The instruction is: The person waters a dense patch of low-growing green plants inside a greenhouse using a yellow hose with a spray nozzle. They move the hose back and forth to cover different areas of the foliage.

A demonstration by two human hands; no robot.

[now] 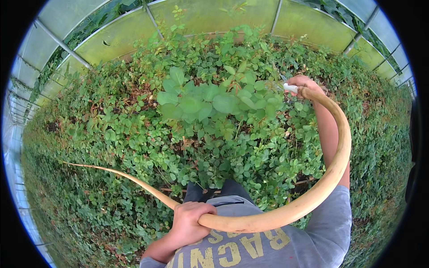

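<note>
A thick yellowish garden hose (333, 176) curves in a wide loop in front of my body. At its far right end, my right hand (304, 82) is closed around the hose just behind a white nozzle (290, 88). Beyond the nozzle, a faint whitish spray, apparently water, spreads into the leaves. My left hand (190, 221) wraps around the hose at waist height, with the knuckles up. From there the hose runs off to the left and looks thinner with distance. Leafy green plants (208, 98) rise close in front of the nozzle.
Dense low bushes (134, 154) surround me on all sides, with brown dry leaves among them. A greenish translucent wall panel (214, 18) crosses the far side, framed by metal poles (62, 42). Thin stems lie near my dark trousers (234, 190).
</note>
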